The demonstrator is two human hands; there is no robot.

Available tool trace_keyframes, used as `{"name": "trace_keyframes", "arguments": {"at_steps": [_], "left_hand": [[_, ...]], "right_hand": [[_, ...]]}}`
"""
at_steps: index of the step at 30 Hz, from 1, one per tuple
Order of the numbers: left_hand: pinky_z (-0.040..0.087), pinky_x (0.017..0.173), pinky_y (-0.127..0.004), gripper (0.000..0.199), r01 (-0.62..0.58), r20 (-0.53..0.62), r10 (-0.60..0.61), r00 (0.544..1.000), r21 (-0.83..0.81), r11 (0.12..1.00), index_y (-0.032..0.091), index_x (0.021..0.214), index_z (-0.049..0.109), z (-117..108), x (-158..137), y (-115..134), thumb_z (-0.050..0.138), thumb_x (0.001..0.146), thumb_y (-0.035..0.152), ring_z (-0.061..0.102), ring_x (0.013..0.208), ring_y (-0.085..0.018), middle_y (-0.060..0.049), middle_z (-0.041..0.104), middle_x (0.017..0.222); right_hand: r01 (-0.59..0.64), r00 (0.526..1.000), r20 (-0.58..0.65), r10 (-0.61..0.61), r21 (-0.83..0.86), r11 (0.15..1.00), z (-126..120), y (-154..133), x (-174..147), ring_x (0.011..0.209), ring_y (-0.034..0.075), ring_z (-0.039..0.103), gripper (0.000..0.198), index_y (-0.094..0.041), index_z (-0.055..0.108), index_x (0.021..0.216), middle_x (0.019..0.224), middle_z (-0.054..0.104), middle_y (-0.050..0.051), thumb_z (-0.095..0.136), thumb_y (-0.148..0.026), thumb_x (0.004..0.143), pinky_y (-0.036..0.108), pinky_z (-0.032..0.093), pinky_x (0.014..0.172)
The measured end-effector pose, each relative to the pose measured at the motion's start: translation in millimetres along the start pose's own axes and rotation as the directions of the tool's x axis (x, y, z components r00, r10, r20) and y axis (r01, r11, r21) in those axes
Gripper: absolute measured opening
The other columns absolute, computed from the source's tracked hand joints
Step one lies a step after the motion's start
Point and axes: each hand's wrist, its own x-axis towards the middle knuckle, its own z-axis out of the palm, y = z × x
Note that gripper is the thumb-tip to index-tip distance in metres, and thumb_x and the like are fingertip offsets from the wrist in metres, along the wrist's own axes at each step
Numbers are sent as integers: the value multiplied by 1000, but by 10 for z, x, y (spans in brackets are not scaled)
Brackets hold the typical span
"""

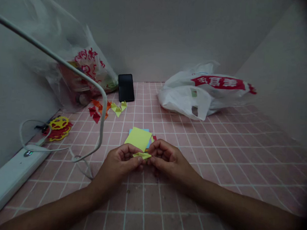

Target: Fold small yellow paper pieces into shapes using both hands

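A small folded piece of yellow paper is pinched between my two hands, low over the tiled tabletop. My left hand grips its left end with thumb and fingers. At its right end, my right hand closes thumb and fingertips on it. Just beyond my fingers lies a stack of square paper sheets, a yellow sheet on top and blue, purple and red edges showing beneath. Farther back on the left sit several folded paper pieces: yellow ones, orange ones and red ones.
A black phone lies near the back wall. A white plastic bag rests at the back right, a filled clear bag at the back left. A white cable arches across the left, near a power strip and red-yellow discs.
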Motion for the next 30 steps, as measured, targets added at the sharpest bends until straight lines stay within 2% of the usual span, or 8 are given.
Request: {"name": "trace_keyframes", "arguments": {"at_steps": [12, 19, 24, 30], "left_hand": [[50, 60, -22, 20, 16, 2, -16, 1000, -21, 1000, 14, 81, 65, 8, 3, -14, 76, 68, 26, 64, 61, -11, -2, 73, 71], [48, 59, -21, 15, -46, 28, 45, 999, 28, 999, 15, 78, 66, 34, -29, 2, 73, 69, 24, 61, 59, -10, 2, 67, 60], [48, 61, -21, 17, 15, 38, -15, 999, 6, 1000, 14, 79, 65, 21, -12, -2, 74, 68, 23, 63, 61, -11, -1, 71, 67], [46, 57, -21, 25, 69, -3, -69, 998, -52, 996, 15, 79, 62, -21, 33, -22, 78, 65, 28, 61, 55, -10, 0, 70, 65]], "right_hand": [[-6, 1000, 31, 6, -6, 1000, -8, -12, -16, 49, 6, 49, 12, -18, 52, 85, 68, 58, -3, 61, -20, 77, 19, 38, 46], [24, 999, 46, -20, -74, 997, -16, 24, 6, 49, 7, 48, 14, -18, 52, 83, 64, 57, -4, 64, -18, 76, 19, 35, 45], [-32, 999, 36, 32, -10, 999, -9, 6, 5, 44, 6, 48, 18, -20, 50, 85, 63, 59, -5, 63, -17, 74, 18, 38, 43], [-24, 1000, -2, 24, 28, 999, -2, -32, -5, 43, 8, 52, 21, -22, 46, 89, 61, 60, -7, 61, -19, 75, 19, 42, 44]]}}
